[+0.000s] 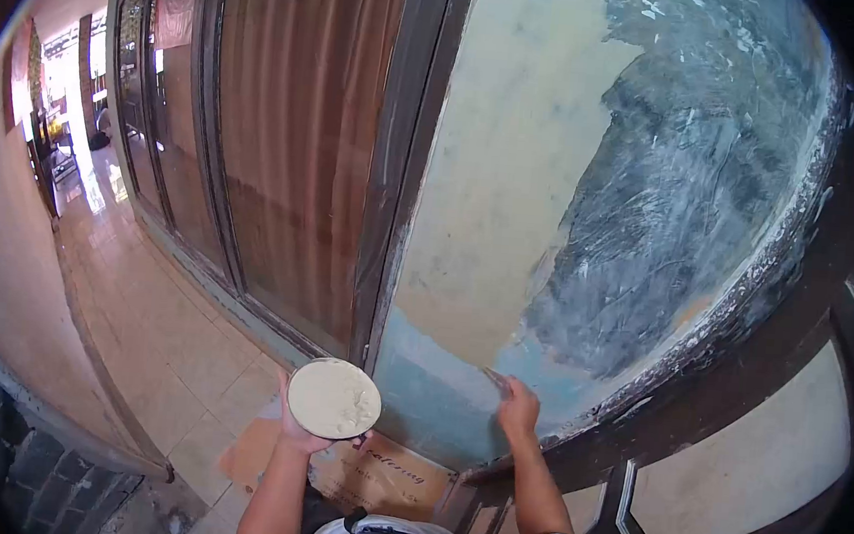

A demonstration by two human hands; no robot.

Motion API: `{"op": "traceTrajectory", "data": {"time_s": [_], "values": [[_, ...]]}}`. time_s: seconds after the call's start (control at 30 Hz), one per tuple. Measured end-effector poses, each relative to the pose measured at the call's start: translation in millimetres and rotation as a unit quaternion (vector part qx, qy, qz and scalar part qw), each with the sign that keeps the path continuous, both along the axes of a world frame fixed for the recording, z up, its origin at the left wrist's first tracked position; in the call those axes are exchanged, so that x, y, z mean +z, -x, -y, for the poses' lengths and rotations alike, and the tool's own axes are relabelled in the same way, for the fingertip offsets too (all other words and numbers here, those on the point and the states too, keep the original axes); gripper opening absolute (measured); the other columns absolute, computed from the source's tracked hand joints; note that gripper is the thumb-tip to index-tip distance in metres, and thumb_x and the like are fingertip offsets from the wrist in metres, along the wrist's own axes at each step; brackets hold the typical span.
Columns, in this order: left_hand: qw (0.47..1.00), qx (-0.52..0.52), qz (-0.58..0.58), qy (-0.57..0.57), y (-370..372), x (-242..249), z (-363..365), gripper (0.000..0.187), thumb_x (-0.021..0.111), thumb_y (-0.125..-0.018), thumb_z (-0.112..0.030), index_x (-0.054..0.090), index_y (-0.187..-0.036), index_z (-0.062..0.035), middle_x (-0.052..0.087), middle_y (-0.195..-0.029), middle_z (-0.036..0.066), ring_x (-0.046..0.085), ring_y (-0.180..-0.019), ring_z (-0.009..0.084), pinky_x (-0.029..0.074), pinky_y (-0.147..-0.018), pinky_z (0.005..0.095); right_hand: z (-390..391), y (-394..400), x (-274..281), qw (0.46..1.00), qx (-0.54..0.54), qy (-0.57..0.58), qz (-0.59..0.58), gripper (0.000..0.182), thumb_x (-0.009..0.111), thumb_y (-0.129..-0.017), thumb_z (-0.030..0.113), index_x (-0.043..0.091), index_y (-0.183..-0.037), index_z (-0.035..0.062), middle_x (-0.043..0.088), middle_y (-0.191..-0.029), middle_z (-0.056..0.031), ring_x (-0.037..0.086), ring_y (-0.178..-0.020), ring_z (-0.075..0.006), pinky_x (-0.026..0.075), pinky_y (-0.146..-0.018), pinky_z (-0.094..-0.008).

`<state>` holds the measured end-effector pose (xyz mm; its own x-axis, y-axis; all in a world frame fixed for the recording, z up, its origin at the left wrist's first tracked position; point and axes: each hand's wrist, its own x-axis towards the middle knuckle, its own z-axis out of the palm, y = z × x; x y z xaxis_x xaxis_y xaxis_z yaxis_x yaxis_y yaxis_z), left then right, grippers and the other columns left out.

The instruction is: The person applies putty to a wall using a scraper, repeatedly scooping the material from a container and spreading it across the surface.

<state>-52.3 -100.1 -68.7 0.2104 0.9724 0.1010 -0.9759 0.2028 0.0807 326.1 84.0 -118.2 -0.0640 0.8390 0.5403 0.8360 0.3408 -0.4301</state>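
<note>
My left hand is wrapped round a round tub and holds it up at the lower middle of the view. Cream-coloured putty fills it, smooth at the left and broken up at the right. In my closed right hand is a putty knife, its thin blade pointing up and left, close against the wall. This wall shows a cream coat at the left, bare grey-blue patches at the right and light blue paint below.
Printed cardboard lies on the floor at the wall's foot. A dark-framed window with a brown curtain stands to the left, a dark panelled door to the right. The tiled walkway runs back at the left beside a low wall.
</note>
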Motion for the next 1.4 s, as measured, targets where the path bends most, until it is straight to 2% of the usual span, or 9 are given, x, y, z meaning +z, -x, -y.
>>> {"op": "traceTrajectory", "data": {"time_s": [0.17,0.27,0.4,0.53,0.67,0.9,1.1,1.3,1.4], "values": [[0.997,-0.025,-0.062,-0.039,-1,1,-6,0.127,0.023,-0.071,-0.107,0.043,-0.156,-0.0135,0.057,-0.14,0.033,0.063,-0.102,0.0655,0.058,-0.068,0.0683,-29,0,-16,0.99,-0.027,0.1,0.094,0.025,0.061,-0.091,0.007,0.075,-0.11,0.011,0.074,-0.103,-0.0205,0.071,-0.094,-0.0435,0.055,-0.083,-0.0544],[1.0,-0.006,0.011,0.012,-5,9,2,0.127,0.021,-0.072,-0.106,0.042,-0.156,-0.0139,0.057,-0.14,0.033,0.063,-0.102,0.0653,0.058,-0.067,0.067,-23,-12,24,0.999,-0.021,-0.047,0.01,0.022,0.064,-0.093,0.007,0.076,-0.111,0.0055,0.075,-0.105,-0.0193,0.071,-0.095,-0.0411,0.057,-0.085,-0.0506],[1.0,0.015,-0.013,0.024,-3,1,4,0.113,0.027,-0.081,-0.1,0.05,-0.151,-0.015,0.059,-0.144,0.025,0.063,-0.113,0.0595,0.056,-0.067,0.0732,-15,-13,-30,0.999,0.019,-0.016,0.042,0.026,0.065,-0.086,0.004,0.076,-0.11,0.0067,0.075,-0.106,-0.0172,0.071,-0.097,-0.0406,0.057,-0.084,-0.0513],[0.991,0.034,-0.129,0.005,0,0,0,0.113,0.028,-0.081,-0.099,0.051,-0.151,-0.0142,0.059,-0.144,0.024,0.063,-0.115,0.0584,0.056,-0.068,0.0745,-26,-10,-13,0.997,-0.024,0.022,0.066,0.026,0.064,-0.087,0.004,0.073,-0.112,0.0081,0.074,-0.101,-0.0165,0.07,-0.094,-0.0409,0.056,-0.081,-0.053],[0.994,0.046,-0.033,0.088,-4,6,0,0.115,0.026,-0.08,-0.1,0.051,-0.151,-0.0137,0.059,-0.144,0.025,0.063,-0.114,0.0593,0.055,-0.07,0.0755,-8,-16,34,0.998,-0.039,-0.058,0.008,0.022,0.067,-0.09,0.007,0.076,-0.11,0.0053,0.074,-0.102,-0.021,0.071,-0.094,-0.0425,0.057,-0.082,-0.0487],[0.994,0.022,-0.105,0.037,0,-4,-10,0.114,0.026,-0.08,-0.101,0.048,-0.153,-0.0158,0.058,-0.144,0.028,0.063,-0.109,0.0614,0.056,-0.067,0.0728,-42,-13,-36,0.987,0.019,0.065,0.146,0.036,0.062,-0.085,0.001,0.074,-0.116,0.0141,0.074,-0.103,-0.0167,0.07,-0.095,-0.0433,0.055,-0.083,-0.0549],[0.997,0.014,-0.071,-0.031,4,-18,-8,0.118,0.026,-0.079,-0.102,0.046,-0.153,-0.0133,0.054,-0.146,0.029,0.06,-0.116,0.0622,0.051,-0.087,0.0779,-13,3,35,0.998,-0.012,-0.039,0.039,0.03,0.066,-0.085,0.005,0.076,-0.112,0.0146,0.075,-0.101,-0.0179,0.071,-0.09,-0.0427,0.057,-0.082,-0.0526],[0.998,0.04,-0.053,0.008,3,3,-2,0.116,0.026,-0.08,-0.101,0.048,-0.153,-0.0145,0.057,-0.145,0.027,0.063,-0.112,0.0599,0.056,-0.07,0.0733,-29,11,20,0.994,-0.018,0.087,0.07,0.032,0.06,-0.087,0.007,0.075,-0.114,0.017,0.075,-0.098,-0.018,0.071,-0.09,-0.0431,0.055,-0.08,-0.0559],[0.992,0.086,-0.049,0.082,4,1,2,0.113,0.027,-0.081,-0.1,0.048,-0.153,-0.0151,0.057,-0.146,0.025,0.064,-0.113,0.0584,0.057,-0.071,0.0739,-32,4,39,0.999,-0.004,-0.029,0.033,0.026,0.063,-0.09,0.007,0.075,-0.112,0.0136,0.075,-0.098,-0.0182,0.071,-0.089,-0.043,0.056,-0.077,-0.0543]]}}
